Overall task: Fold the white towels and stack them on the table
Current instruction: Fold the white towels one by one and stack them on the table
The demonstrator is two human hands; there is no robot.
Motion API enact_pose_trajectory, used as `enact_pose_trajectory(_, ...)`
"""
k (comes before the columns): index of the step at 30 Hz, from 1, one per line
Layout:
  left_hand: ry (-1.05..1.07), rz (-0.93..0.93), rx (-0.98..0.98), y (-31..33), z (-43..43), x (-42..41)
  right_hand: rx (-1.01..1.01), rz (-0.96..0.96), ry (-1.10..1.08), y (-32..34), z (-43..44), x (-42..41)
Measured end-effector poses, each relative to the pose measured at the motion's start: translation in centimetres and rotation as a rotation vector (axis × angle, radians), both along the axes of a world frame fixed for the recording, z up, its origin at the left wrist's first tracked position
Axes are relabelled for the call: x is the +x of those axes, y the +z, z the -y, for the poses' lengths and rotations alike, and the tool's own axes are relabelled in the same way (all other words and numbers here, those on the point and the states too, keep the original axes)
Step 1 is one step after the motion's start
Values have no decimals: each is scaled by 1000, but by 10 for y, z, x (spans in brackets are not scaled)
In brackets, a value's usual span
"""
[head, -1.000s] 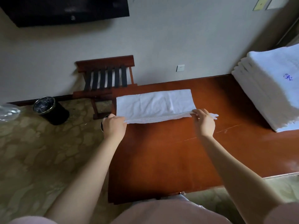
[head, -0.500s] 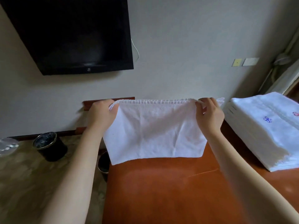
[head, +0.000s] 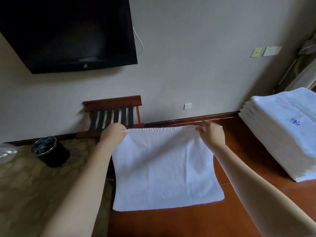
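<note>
Your left hand (head: 113, 134) and right hand (head: 212, 135) pinch top corners of the white terry towel (head: 165, 168), mid-frame above the red-brown wooden table (head: 239, 212); it looks mid-fold, so next lay it flat.

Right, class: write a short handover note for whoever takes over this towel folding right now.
Left hand pinches the top left corner of the white towel; right hand pinches the top right corner.
The towel is spread open over the wooden table; whether it lies flat is unclear.
Done: stack of folded towels at the table's right.
Left: fold this towel, add it to the stack.
</note>
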State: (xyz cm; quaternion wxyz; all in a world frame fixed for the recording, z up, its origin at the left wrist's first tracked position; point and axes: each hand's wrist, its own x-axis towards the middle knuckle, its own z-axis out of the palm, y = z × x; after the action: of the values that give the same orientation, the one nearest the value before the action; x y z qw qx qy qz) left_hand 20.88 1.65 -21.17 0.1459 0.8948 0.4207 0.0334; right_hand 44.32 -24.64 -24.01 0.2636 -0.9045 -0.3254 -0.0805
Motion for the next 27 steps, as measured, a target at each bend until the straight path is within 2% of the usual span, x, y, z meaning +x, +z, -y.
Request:
enact_pose_trajectory(4, 31, -76, 38, -33, -12, 24, -45, -140, -12, -32, -20, 23)
enact_pose_trajectory(10, -28, -59, 237, -55, -32, 49, 19, -172, -29, -46, -52, 47)
enact_pose_trajectory(12, -51, -120, 233, -72, -33, 45, 8, -178, -27, -61, -49, 39)
enact_pose_trajectory(16, -130, -321, 195, -112, -15, 29, -134, -265, -10, -105, -25, 14)
enact_pose_trajectory(19, -178, -400, 190, -134, 2, 14, -213, -325, 11, -118, -8, 1)
enact_pose_trajectory(22, -162, -337, 240, -136, 16, -2, -105, -270, 40, -113, 5, -11)
enact_pose_trajectory(25, -151, -108, 256, -136, 29, -22, 20, -125, 33, -111, 20, -31)
enact_pose_trajectory(27, -101, -128, 192, -146, 34, -35, -20, -104, 29, -121, 32, -45)
